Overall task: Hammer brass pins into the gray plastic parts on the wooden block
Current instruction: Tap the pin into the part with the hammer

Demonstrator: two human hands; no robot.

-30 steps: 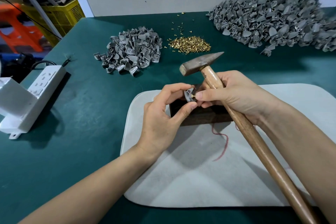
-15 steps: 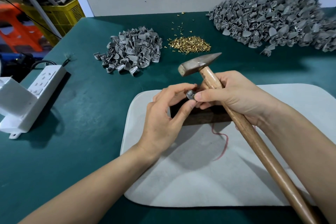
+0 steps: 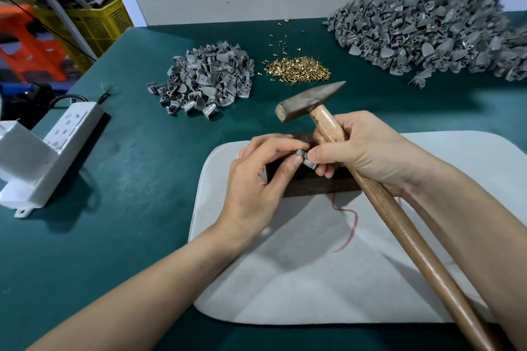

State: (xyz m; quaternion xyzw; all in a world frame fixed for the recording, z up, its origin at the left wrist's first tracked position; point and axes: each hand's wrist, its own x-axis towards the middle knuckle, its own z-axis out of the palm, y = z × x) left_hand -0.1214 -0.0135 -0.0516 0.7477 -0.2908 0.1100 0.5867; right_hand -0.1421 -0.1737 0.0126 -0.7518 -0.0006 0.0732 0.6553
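A small gray plastic part [image 3: 307, 159] sits low over the dark wooden block [image 3: 313, 182], pinched between the thumb and fingers of my left hand [image 3: 256, 182]. My right hand [image 3: 368, 154] grips the wooden handle of the hammer [image 3: 310, 100] near its steel head, and its thumb touches the gray part. The hammer head hangs just beyond the block. The brass pin is not visible; fingers cover it. The block lies on a white felt pad [image 3: 328, 279].
A pile of brass pins [image 3: 298, 69] lies at the back centre, between a small heap of gray parts [image 3: 208, 80] and a large heap [image 3: 433, 34] at the back right. A white power strip [image 3: 42, 148] sits at the left on the green table.
Both hands brought the gray part down towards the block. The brass pin seen at the fingertips earlier is now hidden. The hammer head shifted slightly left.
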